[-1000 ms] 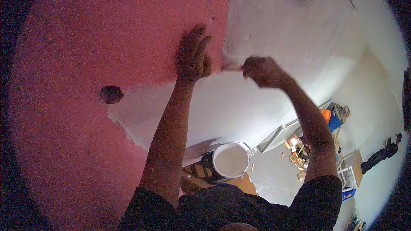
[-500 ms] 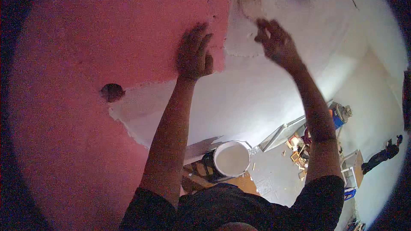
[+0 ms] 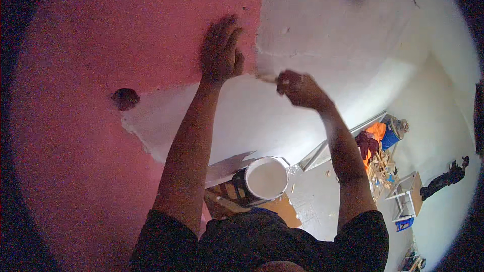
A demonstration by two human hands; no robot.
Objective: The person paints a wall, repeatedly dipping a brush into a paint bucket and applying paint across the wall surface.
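My left hand (image 3: 220,53) lies against the pink part of the wall (image 3: 151,30), fingers stretched out and thumb apart, holding nothing. Just right of it and slightly lower, my right hand (image 3: 298,89) is closed on a flat, light tan tool that looks like a paintbrush (image 3: 267,77). Seen nearly edge-on and blurred, its head reaches left to the corner where pink meets the white part of the wall (image 3: 237,121). Whether its tip touches the wall I cannot tell. Below my hands stands a bucket (image 3: 267,178) of whitish liquid.
A round dark hole (image 3: 125,99) is in the wall at left. Brown board (image 3: 285,211) lies under the bucket. At lower right are a blue drum (image 3: 390,137), orange cloth (image 3: 374,132), scattered wood scraps (image 3: 381,174) and a white table (image 3: 406,199). A person (image 3: 446,179) in dark clothes stands beyond.
My right hand has come down and left with the paintbrush, from the upper white area to the pink corner. My left hand stays on the wall; the view has shifted slightly.
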